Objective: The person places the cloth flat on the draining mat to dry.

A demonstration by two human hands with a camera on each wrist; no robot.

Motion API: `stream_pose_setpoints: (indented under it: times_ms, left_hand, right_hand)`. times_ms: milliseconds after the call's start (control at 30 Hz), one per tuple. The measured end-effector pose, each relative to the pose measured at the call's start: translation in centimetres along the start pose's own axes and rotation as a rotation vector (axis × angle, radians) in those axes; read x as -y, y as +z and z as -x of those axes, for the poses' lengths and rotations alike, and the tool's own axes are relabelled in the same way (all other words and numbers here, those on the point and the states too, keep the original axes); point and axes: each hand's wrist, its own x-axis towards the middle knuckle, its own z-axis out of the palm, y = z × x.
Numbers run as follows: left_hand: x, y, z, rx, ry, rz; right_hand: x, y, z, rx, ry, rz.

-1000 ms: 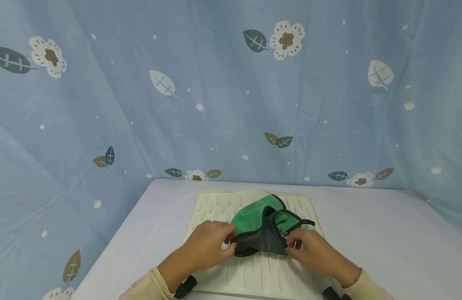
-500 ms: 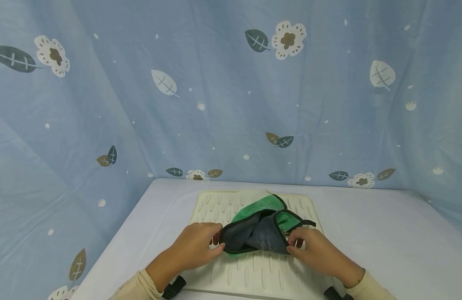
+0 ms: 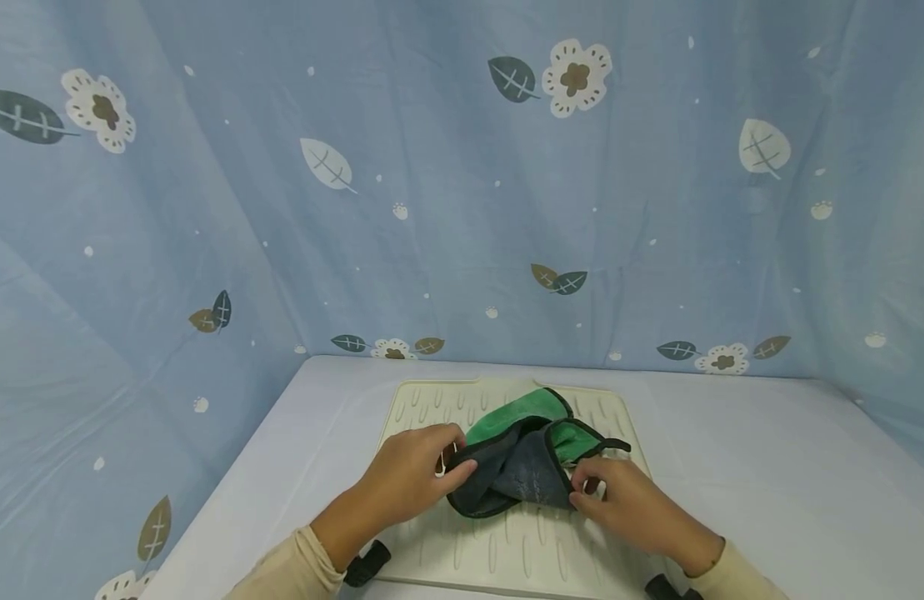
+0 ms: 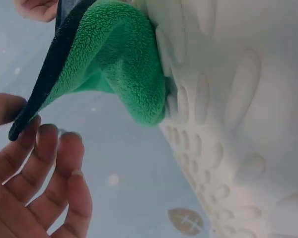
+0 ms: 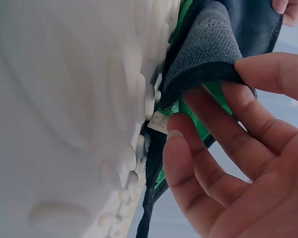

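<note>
A two-sided towel (image 3: 532, 475), green on one face and dark grey on the other with black edging, lies crumpled on a cream ribbed mat (image 3: 491, 550). My left hand (image 3: 412, 471) pinches its left edge between thumb and forefinger; in the left wrist view the green pile (image 4: 124, 59) hangs from that pinched corner, the other fingers loosely bent. My right hand (image 3: 619, 504) pinches the black-trimmed edge at the right. In the right wrist view the thumb lies on the grey side, fingers beneath, beside a small white label (image 5: 159, 122). A black hanging loop (image 3: 616, 445) sticks out at right.
The mat sits on a white-covered table (image 3: 731, 467). A blue curtain (image 3: 462, 208) with leaves and flowers stands behind the table and along its left side. Black wrist straps (image 3: 367, 563) show under the forearms.
My left hand moved left, drawing out the towel's grey left side, then came slightly back right and up with the edge in its grip. The right hand stays nearly still.
</note>
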Motion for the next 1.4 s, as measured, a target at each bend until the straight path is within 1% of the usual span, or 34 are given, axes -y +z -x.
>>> stream_pose_setpoints:
  times_ms: [100,233,367,500,767,1033,1233,1400]
  left_hand:
    - [0.1,-0.2,0.0,-0.069,0.000,-0.012]
    - [0.4,-0.5,0.1,-0.138,-0.032,-0.031]
    - [1.0,-0.9,0.5,-0.171,-0.093,-0.049]
    - [1.6,-1.2,1.0,-0.181,-0.158,-0.051]
    - [2.8,-1.9,2.1,-0.147,-0.249,-0.055]
    - [4.1,-2.5,3.2,-0.108,-0.312,-0.082]
    - [4.6,-2.6,3.7,-0.033,-0.375,-0.087]
    - [4.7,-2.8,4.1,0.050,-0.416,-0.072]
  right_hand:
    - [0.1,-0.1,-0.1,-0.016,0.001,0.008]
    - [0.2,-0.2,-0.1,-0.056,-0.006,0.027]
    - [0.4,-0.5,-0.1,-0.091,-0.009,0.052]
    - [0.4,-0.7,-0.1,-0.119,0.014,0.073]
    - [0.6,-1.3,0.0,-0.124,0.071,0.041]
    - [0.6,-1.8,0.1,-0.124,0.149,0.012]
    - [0.4,-1.8,0.2,-0.100,0.191,-0.025]
    - [0.0,-1.6,0.2,-0.058,0.173,-0.022]
